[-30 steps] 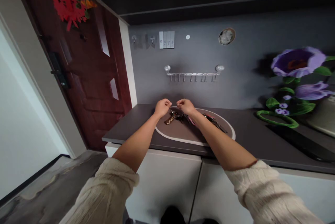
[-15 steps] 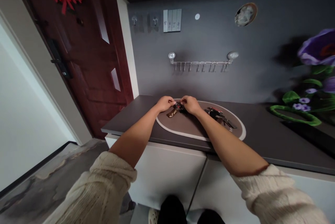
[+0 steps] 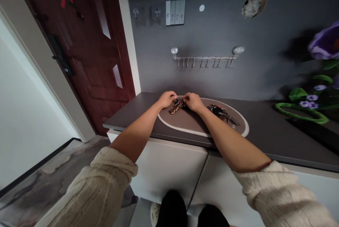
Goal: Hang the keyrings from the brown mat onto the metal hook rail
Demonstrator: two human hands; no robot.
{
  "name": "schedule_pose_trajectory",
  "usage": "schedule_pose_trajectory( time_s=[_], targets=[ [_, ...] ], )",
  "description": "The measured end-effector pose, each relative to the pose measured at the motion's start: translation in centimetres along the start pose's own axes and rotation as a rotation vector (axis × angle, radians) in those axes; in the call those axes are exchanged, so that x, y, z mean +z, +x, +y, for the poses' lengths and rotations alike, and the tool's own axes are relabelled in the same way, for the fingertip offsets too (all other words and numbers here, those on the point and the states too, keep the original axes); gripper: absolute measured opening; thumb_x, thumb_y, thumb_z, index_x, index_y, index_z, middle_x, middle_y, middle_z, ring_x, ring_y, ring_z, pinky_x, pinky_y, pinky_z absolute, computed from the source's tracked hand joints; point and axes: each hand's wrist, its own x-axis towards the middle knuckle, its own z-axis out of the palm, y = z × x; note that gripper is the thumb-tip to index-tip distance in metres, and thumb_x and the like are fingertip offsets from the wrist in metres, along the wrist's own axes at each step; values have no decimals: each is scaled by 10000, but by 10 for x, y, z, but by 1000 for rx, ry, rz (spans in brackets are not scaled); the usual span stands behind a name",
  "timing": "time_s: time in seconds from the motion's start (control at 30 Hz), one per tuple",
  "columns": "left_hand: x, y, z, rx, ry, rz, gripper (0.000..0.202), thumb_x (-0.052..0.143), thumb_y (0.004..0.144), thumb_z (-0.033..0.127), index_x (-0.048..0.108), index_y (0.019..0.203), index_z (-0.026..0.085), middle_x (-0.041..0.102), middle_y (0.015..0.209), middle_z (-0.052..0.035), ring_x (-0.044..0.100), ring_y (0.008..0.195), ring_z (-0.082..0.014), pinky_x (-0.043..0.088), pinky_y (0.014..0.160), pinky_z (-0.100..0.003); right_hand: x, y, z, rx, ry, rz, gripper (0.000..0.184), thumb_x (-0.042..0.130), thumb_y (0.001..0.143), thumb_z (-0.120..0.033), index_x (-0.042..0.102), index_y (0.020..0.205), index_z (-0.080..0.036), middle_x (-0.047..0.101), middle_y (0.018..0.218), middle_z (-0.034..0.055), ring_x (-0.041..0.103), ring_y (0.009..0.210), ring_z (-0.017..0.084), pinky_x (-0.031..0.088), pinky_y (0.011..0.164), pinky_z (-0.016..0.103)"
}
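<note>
Both my hands reach to the far left end of an oval brown mat (image 3: pixel 196 124) with a white rim, lying on a dark countertop. My left hand (image 3: pixel 166 99) and my right hand (image 3: pixel 194 101) are closed in pinches on a bunch of keys (image 3: pixel 177 106) with a brown tag, which lies on the mat between them. A second bunch of keys (image 3: pixel 222 111) with dark and pink parts lies on the mat to the right of my right forearm.
A chrome hook rail (image 3: pixel 205 58) hangs on the grey wall above the counter, below light switches (image 3: pixel 174 7). A dark red door (image 3: pixel 87 50) stands to the left. Purple flowers (image 3: pixel 321 48) fill the right edge. White cabinet fronts (image 3: pixel 169 167) sit below the countertop (image 3: pixel 265 131).
My hands came down from just above the mat onto the bunch of keys. The view shifted closer and slightly left, so the hook rail and switches sit higher in the picture.
</note>
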Motion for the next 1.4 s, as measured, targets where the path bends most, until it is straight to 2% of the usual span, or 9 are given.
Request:
schedule_pose_trajectory(
  time_s=[0.17,0.4,0.63,0.8,0.93,1.17,1.4],
  targets=[
    [3,2,-1,-111,-224,-5,107,433,751,146,525,700,125,516,611,9,469,551,-71,401,570,-205,0,0,-1,0,2,1,190,495,730,-165,638,854,-158,644,869,75,566,797,154,381,715,227],
    [4,7,-4,-222,-524,96,66,448,769,143,492,722,129,524,622,6,496,556,-54,439,581,-203,-2,-2,-4,-5,44,28,175,504,719,-159,637,834,-161,641,853,76,562,778,157,380,710,240],
    [-1,2,4,-266,-727,92,50,473,766,156,494,733,125,521,623,15,478,523,-39,464,600,-237,-2,-2,-5,-52,245,123,141,511,716,-184,617,805,-159,629,778,49,541,704,132,389,693,250],
    [-3,1,6,-214,-813,86,79,492,765,207,497,753,129,514,624,19,485,518,-45,466,586,-241,5,2,-5,-108,525,174,167,511,713,-236,587,836,-152,614,770,29,530,669,107,403,671,241],
    [-2,1,7,-192,-840,43,106,515,754,236,498,764,132,535,651,12,513,548,-58,466,592,-241,8,4,-6,-131,663,168,202,499,714,-292,572,836,-148,601,740,23,523,641,103,407,632,235],
    [3,1,6,-197,-820,27,120,531,743,246,496,766,133,545,642,15,519,536,-55,452,564,-214,8,4,-4,-112,640,156,200,501,697,-324,577,753,-148,583,674,12,491,591,100,385,595,233],
    [3,0,10,-181,-822,8,135,535,740,249,494,767,123,550,648,7,522,528,-54,458,543,-209,5,2,-5,-69,631,180,189,495,689,-302,584,748,-146,592,704,16,501,627,106,381,625,232]
  ],
)
